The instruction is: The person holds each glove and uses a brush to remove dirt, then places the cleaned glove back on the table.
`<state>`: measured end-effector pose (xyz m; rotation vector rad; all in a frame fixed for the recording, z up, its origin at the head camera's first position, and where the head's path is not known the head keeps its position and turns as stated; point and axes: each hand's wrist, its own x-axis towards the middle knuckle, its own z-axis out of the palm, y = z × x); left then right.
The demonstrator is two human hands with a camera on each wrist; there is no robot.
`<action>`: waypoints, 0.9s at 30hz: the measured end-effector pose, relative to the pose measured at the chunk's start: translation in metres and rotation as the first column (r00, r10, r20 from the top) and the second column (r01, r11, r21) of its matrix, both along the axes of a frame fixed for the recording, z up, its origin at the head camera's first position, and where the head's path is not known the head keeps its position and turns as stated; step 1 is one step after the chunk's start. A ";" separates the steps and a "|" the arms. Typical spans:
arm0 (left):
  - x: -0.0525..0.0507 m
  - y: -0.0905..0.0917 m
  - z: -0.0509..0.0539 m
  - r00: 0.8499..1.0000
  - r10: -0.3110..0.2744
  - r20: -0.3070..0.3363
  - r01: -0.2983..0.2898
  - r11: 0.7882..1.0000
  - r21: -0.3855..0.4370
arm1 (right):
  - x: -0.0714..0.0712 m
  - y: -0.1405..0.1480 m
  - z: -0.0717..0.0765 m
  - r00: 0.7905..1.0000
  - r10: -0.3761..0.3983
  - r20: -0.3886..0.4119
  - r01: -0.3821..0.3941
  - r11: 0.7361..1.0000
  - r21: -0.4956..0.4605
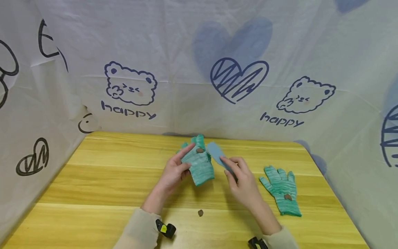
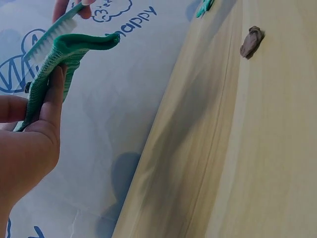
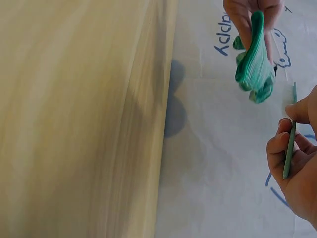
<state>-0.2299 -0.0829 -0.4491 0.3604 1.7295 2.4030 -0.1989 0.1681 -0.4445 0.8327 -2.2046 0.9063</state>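
My left hand (image 1: 174, 171) grips a green knitted glove (image 1: 201, 169) above the table, its thumb and fingers pinching the glove's side. A brown lump (image 1: 199, 150) sticks to the glove near its fingers. My right hand (image 1: 244, 180) holds a blue brush (image 1: 215, 152) by its handle, the brush head just right of the glove. White bristles show on the brush (image 2: 54, 32) in the left wrist view. In the right wrist view a gap lies between the glove (image 3: 255, 69) and the brush (image 3: 290, 148).
A second green glove (image 1: 280, 186) lies flat at the table's right, with a brown lump (image 1: 288, 196) on it. Another small brown lump (image 1: 200, 213) lies near the front of the wooden table (image 1: 109, 180). A printed white cloth (image 1: 180, 69) hangs behind and at both sides.
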 end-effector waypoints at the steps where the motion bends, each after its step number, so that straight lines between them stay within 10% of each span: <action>1: 0.000 0.000 0.000 1.000 -0.003 -0.008 0.003 1.000 -0.003 | 0.001 -0.002 0.000 1.000 0.010 -0.005 -0.010 1.000 0.002; 27: 0.002 0.004 -0.001 0.999 -0.010 0.042 0.011 0.999 -0.036 | 0.011 -0.021 -0.006 0.996 0.087 0.037 -0.088 0.995 0.044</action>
